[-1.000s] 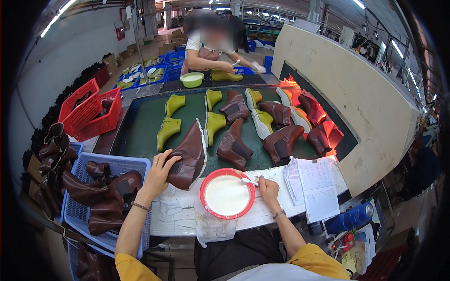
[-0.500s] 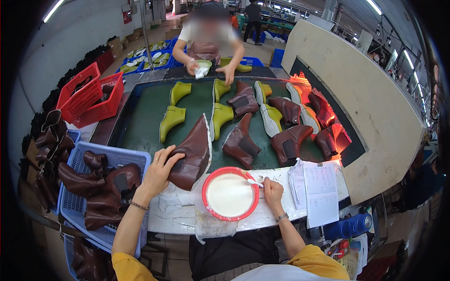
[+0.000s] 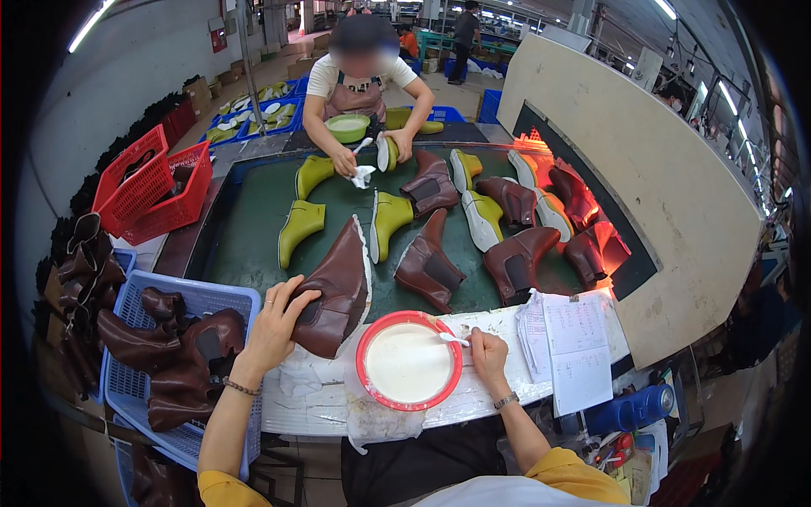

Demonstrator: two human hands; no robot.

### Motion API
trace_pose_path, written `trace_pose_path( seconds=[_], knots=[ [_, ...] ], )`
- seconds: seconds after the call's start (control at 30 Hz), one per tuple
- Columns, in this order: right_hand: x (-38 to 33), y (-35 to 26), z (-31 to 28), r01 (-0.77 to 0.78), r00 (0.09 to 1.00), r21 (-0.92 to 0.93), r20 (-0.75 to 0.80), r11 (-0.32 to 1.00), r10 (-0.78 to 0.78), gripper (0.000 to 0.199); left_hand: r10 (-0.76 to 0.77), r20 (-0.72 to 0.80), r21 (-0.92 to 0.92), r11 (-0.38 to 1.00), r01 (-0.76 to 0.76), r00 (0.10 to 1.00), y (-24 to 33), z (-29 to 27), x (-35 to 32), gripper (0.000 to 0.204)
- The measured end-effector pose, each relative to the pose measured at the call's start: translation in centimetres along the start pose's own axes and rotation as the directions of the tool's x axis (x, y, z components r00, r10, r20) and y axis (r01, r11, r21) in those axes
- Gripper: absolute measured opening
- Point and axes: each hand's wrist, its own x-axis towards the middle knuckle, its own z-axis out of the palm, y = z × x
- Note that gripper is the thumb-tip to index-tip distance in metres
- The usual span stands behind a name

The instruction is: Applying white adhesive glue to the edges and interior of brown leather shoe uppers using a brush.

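My left hand (image 3: 272, 334) grips the ankle end of a brown leather boot upper (image 3: 332, 291). Its pale, raw lower edge faces right. A small white brush (image 3: 454, 339) is pinched in my right hand (image 3: 488, 355), its head over the right rim of a red-rimmed bowl (image 3: 364, 363) of white liquid. The bowl stands on a white board (image 3: 325, 414) in front of me. Beyond it, several brown boot uppers (image 3: 429, 266) and olive-green ones (image 3: 301, 230) lie in rows on a green belt (image 3: 253, 237).
At left stand a blue basket (image 3: 182, 286) of brown uppers and red crates (image 3: 169, 207). Papers (image 3: 576, 346) and a blue bottle (image 3: 629, 408) are at right. Across the belt a co-worker (image 3: 359, 93) handles a green upper (image 3: 388, 154) beside a green bowl (image 3: 348, 127). Red light glows at the belt's right end.
My left hand and the boot upper appear slightly lower and further left as the whole view shifts. The co-worker has leaned over the belt and now has a green upper in one hand.
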Motion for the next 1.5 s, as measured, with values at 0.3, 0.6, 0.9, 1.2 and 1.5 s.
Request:
trace_pose_path(
  seconds=[0.3, 0.6, 0.9, 1.2, 1.5],
  knots=[
    [0.2, 0.0, -0.1, -0.027, 0.999, -0.012, 0.018, 1.0, 0.027, 0.041, -0.001, -0.027, -0.005, 1.0, 0.001, 1.0, -0.2, 0.4, 0.2, 0.089],
    [0.3, -0.5, -0.4, -0.036, 0.999, -0.018, 0.035, 0.999, 0.036, 0.041, -0.027, -0.02, -0.012, 1.0, 0.026, 0.999, 0.0, 0.5, 0.7, 0.085],
    [0.6, -0.9, -0.4, -0.029, 0.997, -0.004, 0.072, 1.0, 0.029, 0.039, -0.041, 0.003, -0.021, 0.999, 0.042, 0.999, -0.2, 0.9, 0.8, 0.086],
    [0.7, -0.9, -0.4, -0.029, 0.999, -0.018, 0.044, 0.999, 0.029, 0.038, -0.026, -0.019, -0.023, 0.999, 0.025, 0.999, -0.5, 1.1, 0.8, 0.079],
    [0.8, -0.9, -0.4, -0.005, 0.999, -0.02, 0.052, 1.0, 0.006, 0.038, -0.006, -0.091, -0.032, 0.999, 0.003, 0.996, -0.2, 0.8, 0.6, 0.072]
  ],
)
